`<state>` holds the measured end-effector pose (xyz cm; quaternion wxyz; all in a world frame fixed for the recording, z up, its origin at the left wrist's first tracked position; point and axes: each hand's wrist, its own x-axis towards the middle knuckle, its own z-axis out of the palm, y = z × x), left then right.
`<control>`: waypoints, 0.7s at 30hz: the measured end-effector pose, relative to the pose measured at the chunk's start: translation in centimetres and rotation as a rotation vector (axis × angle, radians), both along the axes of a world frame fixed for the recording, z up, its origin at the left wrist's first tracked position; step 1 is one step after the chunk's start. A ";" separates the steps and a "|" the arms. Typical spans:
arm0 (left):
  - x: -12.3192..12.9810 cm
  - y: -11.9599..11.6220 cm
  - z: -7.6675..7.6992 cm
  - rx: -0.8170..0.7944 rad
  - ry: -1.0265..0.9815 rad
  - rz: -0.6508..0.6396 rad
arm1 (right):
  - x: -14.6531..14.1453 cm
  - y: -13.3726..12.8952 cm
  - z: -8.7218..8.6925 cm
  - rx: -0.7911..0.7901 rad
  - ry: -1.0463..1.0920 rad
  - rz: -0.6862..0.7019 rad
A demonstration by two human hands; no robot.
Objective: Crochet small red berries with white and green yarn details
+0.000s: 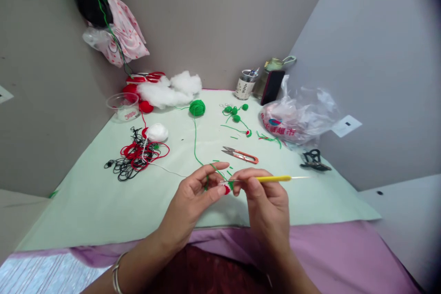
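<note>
Between the thumb and fingers of my left hand [201, 188] is a small crocheted piece [226, 187] in red, white and green. Green yarn runs over my raised left index finger and back to a green yarn ball [197, 108]. My right hand [265, 195] grips a crochet hook [274, 178] with a yellow handle. The hook's metal end lies at the upper edge of the piece; its very tip is too small to make out. Just beyond my hands lie orange-handled thread snips [240, 155] and short green yarn scraps.
On the left sit tangled black and red yarn [134, 156], a white yarn ball [157, 132], a clear plastic tub [123, 109] and white stuffing [168, 91]. Small green crocheted balls [234, 110], a pen cup [244, 86], a phone [272, 87], a plastic bag [296, 117] and a black clip [314, 161] are rightward.
</note>
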<state>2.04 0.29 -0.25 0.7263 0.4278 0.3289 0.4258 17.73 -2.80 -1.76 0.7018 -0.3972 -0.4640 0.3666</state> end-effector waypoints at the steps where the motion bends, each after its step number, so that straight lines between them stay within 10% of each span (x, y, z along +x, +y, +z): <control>1: 0.0 0.0 0.1 -0.003 -0.001 0.003 | 0.1 0.0 0.1 -0.011 0.042 0.022; 7: -0.3 -0.1 0.3 0.024 0.042 0.026 | 0.2 -0.3 0.6 0.015 0.002 0.050; 14: 0.1 -0.3 -0.5 0.158 0.153 0.161 | 0.1 -1.3 -0.4 0.259 -0.587 -0.155; 18: 0.5 -0.6 -0.1 -0.081 -0.053 0.050 | 0.1 -1.5 -1.2 0.458 -0.965 -0.372; 21: 0.4 -0.2 0.5 -0.287 -0.194 -0.094 | 0.2 -1.4 -1.0 0.380 -0.767 -0.331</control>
